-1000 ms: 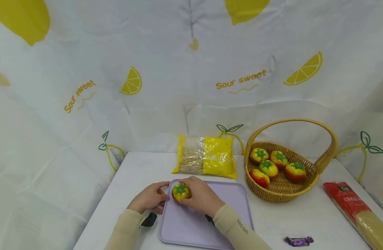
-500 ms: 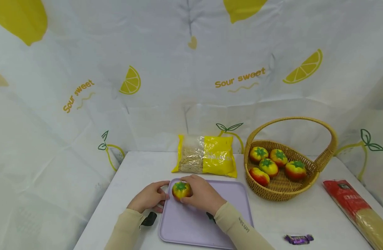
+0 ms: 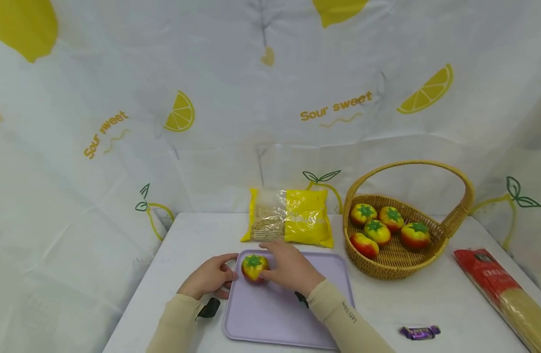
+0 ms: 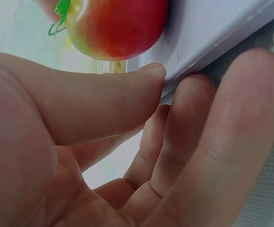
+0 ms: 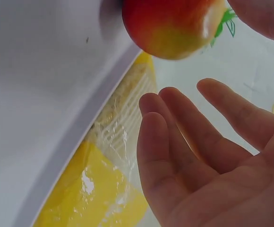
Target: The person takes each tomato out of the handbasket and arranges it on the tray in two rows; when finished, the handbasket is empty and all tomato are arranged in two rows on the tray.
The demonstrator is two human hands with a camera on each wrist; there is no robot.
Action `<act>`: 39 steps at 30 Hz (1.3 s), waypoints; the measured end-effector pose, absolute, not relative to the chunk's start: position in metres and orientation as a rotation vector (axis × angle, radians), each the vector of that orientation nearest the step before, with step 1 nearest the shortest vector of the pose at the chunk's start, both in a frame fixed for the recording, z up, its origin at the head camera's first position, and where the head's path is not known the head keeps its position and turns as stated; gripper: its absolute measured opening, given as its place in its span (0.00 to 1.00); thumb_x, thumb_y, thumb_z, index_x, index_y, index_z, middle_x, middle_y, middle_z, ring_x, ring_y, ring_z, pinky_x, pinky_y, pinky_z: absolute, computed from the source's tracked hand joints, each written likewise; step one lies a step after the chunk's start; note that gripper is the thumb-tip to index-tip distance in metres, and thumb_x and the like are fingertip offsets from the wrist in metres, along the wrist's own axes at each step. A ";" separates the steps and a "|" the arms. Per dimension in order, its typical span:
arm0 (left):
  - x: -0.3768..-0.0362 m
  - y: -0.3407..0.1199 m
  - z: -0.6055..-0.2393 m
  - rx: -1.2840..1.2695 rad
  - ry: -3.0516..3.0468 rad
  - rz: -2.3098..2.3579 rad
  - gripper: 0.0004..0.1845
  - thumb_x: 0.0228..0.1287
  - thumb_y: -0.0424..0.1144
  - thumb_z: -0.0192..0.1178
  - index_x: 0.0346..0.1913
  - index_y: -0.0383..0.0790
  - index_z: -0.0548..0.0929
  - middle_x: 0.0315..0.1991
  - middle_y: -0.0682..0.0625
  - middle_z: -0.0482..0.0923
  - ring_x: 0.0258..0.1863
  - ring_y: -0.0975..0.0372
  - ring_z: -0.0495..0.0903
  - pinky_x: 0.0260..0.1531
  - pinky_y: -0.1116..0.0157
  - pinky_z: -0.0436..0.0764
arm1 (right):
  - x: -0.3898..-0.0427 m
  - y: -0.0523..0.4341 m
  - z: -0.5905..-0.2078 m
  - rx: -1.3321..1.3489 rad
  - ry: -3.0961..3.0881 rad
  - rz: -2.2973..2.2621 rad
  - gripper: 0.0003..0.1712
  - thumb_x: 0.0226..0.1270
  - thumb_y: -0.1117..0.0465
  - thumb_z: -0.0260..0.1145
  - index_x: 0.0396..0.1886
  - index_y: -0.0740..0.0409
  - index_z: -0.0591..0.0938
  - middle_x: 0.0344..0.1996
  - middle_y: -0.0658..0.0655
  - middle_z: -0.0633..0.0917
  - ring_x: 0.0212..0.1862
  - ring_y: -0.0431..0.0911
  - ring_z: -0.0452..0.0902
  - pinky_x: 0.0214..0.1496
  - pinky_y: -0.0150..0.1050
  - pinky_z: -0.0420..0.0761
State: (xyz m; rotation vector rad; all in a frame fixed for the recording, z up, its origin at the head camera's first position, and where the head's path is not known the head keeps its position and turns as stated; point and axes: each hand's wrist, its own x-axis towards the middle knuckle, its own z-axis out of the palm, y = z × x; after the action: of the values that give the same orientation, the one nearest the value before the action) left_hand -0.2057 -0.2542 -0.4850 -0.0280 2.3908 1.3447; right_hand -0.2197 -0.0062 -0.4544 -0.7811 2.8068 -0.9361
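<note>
A red-and-yellow tomato [image 3: 255, 268] with a green star-shaped top sits at the far left corner of the lilac tray [image 3: 283, 314]. Just right of it is my right hand [image 3: 293, 268], fingers spread and its thumb overlapping the tomato's side in the head view. The right wrist view shows the fingers [image 5: 189, 142] apart from the tomato [image 5: 170, 28]. My left hand [image 3: 210, 278] holds the tray's left edge; in the left wrist view the thumb [image 4: 127, 97] lies at the rim with fingertips against the outer side.
A wicker basket [image 3: 385, 272] with several more tomatoes [image 3: 414, 236] stands at the back right. Behind the tray lies a yellow noodle packet [image 3: 306, 218]. A purple-wrapped candy [image 3: 420, 333] and a red packet of thin noodles [image 3: 495, 284] lie on the right.
The right hand's fingers have loosened from round the tomato and drawn slightly right. The tomato stays on the tray, and the left hand keeps its place at the edge.
</note>
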 end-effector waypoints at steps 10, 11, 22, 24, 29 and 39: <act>-0.205 -0.254 -0.484 -0.042 2.403 1.337 0.35 0.66 0.35 0.66 0.74 0.46 0.68 0.38 0.44 0.78 0.29 0.58 0.81 0.26 0.59 0.89 | -0.215 0.038 -0.430 -0.721 2.822 -1.032 0.37 0.59 0.47 0.76 0.69 0.44 0.76 0.66 0.50 0.78 0.67 0.50 0.74 0.70 0.53 0.75; -0.205 -0.254 -0.485 -0.044 2.405 1.338 0.35 0.66 0.35 0.67 0.74 0.46 0.69 0.38 0.44 0.78 0.29 0.58 0.81 0.26 0.59 0.89 | -0.214 0.047 -0.426 -0.708 2.843 -1.022 0.37 0.59 0.46 0.76 0.68 0.43 0.76 0.66 0.49 0.78 0.66 0.49 0.75 0.69 0.52 0.76; -0.204 -0.256 -0.483 -0.106 2.431 1.289 0.34 0.64 0.35 0.68 0.73 0.47 0.70 0.36 0.44 0.78 0.29 0.57 0.80 0.26 0.58 0.88 | -0.207 0.182 -0.392 -0.654 3.131 -0.752 0.34 0.61 0.46 0.75 0.66 0.51 0.78 0.61 0.56 0.82 0.59 0.54 0.79 0.61 0.56 0.82; -0.205 -0.254 -0.484 -0.109 2.432 1.278 0.34 0.64 0.35 0.68 0.73 0.48 0.70 0.36 0.44 0.78 0.29 0.57 0.80 0.26 0.59 0.88 | -0.208 0.209 -0.392 -0.566 3.153 -0.719 0.35 0.62 0.46 0.75 0.66 0.52 0.78 0.61 0.59 0.82 0.59 0.57 0.79 0.60 0.58 0.81; -0.203 -0.257 -0.484 -0.138 2.446 1.260 0.34 0.64 0.34 0.68 0.73 0.47 0.70 0.36 0.44 0.79 0.29 0.57 0.81 0.26 0.59 0.88 | -0.218 0.257 -0.396 -0.389 3.146 -0.653 0.40 0.63 0.39 0.72 0.67 0.58 0.76 0.63 0.66 0.78 0.63 0.65 0.74 0.63 0.65 0.76; -0.206 -0.258 -0.489 -0.099 2.413 1.281 0.35 0.64 0.36 0.69 0.74 0.45 0.69 0.37 0.44 0.78 0.30 0.57 0.80 0.27 0.58 0.89 | -0.241 0.304 -0.417 -0.216 3.116 -0.550 0.40 0.66 0.46 0.71 0.70 0.62 0.72 0.67 0.74 0.72 0.65 0.72 0.68 0.65 0.71 0.70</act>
State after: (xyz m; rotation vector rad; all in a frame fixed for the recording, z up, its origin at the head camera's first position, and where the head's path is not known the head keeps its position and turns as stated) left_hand -0.2063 -0.2578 -0.4894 -0.0989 2.4129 1.2814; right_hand -0.2412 0.3044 -0.4167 -0.2160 3.1164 -0.5502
